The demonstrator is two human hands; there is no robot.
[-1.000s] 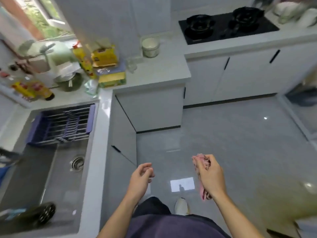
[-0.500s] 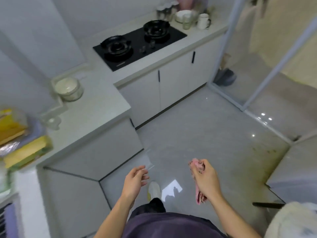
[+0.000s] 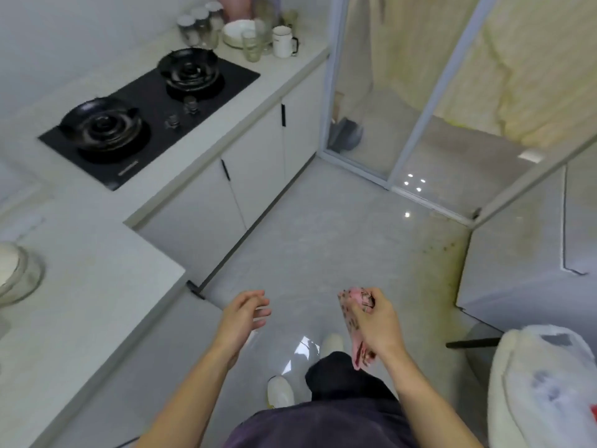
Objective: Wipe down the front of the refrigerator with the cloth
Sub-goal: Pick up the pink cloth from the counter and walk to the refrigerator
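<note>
One pink patterned cloth [image 3: 353,321] hangs bunched from right hand [image 3: 376,324].

The pink patterned cloth [image 3: 349,313] hangs bunched from my right hand [image 3: 378,328], well apart from the white refrigerator [image 3: 517,260].

Stove [image 3: 151,97] on the counter [image 3: 97,279] at left; refrigerator [image 3: 517,263] stands at right, floor [image 3: 323,237] between.

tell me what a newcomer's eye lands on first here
The black two-burner hob set in the pale counter at upper left stands out most. Low in the middle, the right hand grips a bunched pink patterned cloth, the left hand open and empty beside it. At the right edge stands what is probably the refrigerator, pale and untouched.
</note>
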